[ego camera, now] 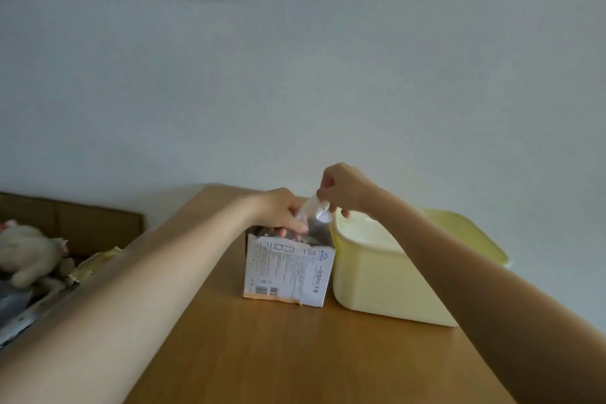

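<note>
Off the table's left edge, the carton holding the plush toy is well apart from your work. Your left hand grips the torn-open top of the glove box, with its fingers curled over the rim. The box stands upright toward the far edge of the table, about midway across.

Your right hand pinches a clear glove between thumb and fingertips. The glove is partly out, just above the box's opening.

The main risk, as I judge it, is that the thin film drags neighbouring gloves out in a clump, or stretches and tears if you pull sharply against a snag. If your left grip slackens, the light box could lift with the glove or tip over.

The yellow tub stands against or just beside the box's right side, by the table's right edge. I cannot tell whether they touch. A sideways pull could knock your right wrist into its rim or nudge it toward that edge, so pull straight up and slowly.
</note>
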`<action>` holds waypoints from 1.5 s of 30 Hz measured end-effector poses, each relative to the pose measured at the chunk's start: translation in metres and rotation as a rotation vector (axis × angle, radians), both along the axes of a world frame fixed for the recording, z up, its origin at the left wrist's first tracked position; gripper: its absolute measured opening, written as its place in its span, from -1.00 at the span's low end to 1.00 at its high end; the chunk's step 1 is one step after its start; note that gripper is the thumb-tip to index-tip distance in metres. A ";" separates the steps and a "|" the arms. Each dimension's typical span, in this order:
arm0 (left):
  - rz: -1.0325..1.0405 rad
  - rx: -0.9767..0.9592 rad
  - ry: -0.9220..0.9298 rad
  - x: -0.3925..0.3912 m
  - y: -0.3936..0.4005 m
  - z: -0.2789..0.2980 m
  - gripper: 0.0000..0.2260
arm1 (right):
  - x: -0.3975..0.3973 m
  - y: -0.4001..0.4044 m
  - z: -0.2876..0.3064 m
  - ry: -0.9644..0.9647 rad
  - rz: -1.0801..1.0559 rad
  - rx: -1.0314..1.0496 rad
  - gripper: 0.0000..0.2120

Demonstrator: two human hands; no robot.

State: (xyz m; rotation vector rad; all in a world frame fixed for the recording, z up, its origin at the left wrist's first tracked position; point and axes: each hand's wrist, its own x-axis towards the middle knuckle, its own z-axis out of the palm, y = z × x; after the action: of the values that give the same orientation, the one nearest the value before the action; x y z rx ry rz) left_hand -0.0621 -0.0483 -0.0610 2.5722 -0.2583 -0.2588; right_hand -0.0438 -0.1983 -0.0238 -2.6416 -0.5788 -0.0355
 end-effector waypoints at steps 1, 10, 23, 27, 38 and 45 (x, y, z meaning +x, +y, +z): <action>0.005 -0.002 -0.004 0.002 0.001 -0.001 -0.78 | 0.000 -0.002 0.002 -0.017 -0.016 0.078 -0.79; 0.057 -0.005 0.013 0.006 0.018 0.013 -0.81 | 0.022 -0.048 0.031 -0.461 -0.279 0.647 -0.93; -0.061 -0.628 -0.067 -0.007 -0.056 0.065 -0.90 | -0.012 -0.047 0.040 -0.469 0.100 0.455 -0.90; 0.017 -0.715 -0.096 -0.007 -0.058 0.063 -0.89 | -0.011 -0.056 0.043 -0.163 0.029 0.479 -0.71; 0.096 -1.034 -0.053 -0.007 -0.066 0.050 -0.87 | 0.004 -0.061 0.029 -0.523 -0.147 0.451 -0.84; 0.128 -0.906 -0.008 0.001 -0.054 0.044 -0.87 | 0.011 -0.093 0.019 -0.619 -0.210 0.144 -0.81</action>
State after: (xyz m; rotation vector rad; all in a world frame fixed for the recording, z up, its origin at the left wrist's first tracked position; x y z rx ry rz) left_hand -0.0612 -0.1022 -0.0166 1.6827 -0.1579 -0.0541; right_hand -0.0332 -0.2912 -0.0047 -2.5139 -0.4565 -0.9431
